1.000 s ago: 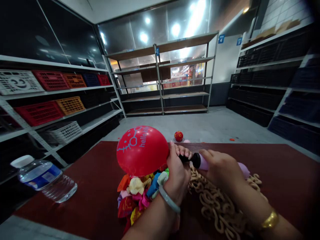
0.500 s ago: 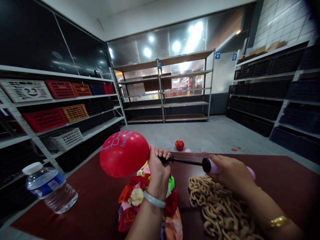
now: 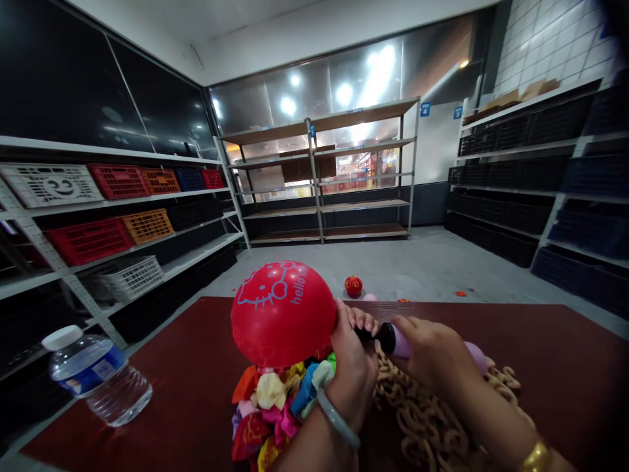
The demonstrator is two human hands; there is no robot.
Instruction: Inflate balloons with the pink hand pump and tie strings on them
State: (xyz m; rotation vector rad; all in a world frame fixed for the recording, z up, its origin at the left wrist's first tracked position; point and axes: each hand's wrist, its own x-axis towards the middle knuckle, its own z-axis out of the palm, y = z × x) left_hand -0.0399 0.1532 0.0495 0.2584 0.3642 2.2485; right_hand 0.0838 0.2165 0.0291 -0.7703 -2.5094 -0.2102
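Clamped around the neck of the round red rubber balloon (image 3: pixel 282 313) with its pale cartoon print, my left hand (image 3: pixel 351 357) pinches it against the black nozzle end of the hand pump, while my right hand (image 3: pixel 432 354) is wrapped tight on the pale pink plastic pump barrel (image 3: pixel 400 342), which I see only where it pokes out from my fist. From large to small: the dark red table top (image 3: pixel 187 387) carries everything; the balloon stands just left of my left fist, swollen and held above the heap; the pump's long axis runs left to right, level with the table's far edge, so the balloon lies straight off the nozzle end and my left hand is the nearer one to it. Under my right forearm lies a tangle of beige plastic chain links (image 3: pixel 432 426), and below the balloon a heap of limp coloured balloons (image 3: pixel 275 406). A clear plastic water bottle (image 3: pixel 95 383) with a blue label lies well apart at left. The nozzle joint itself is hidden by my fingers, and the pump rod cannot be seen.
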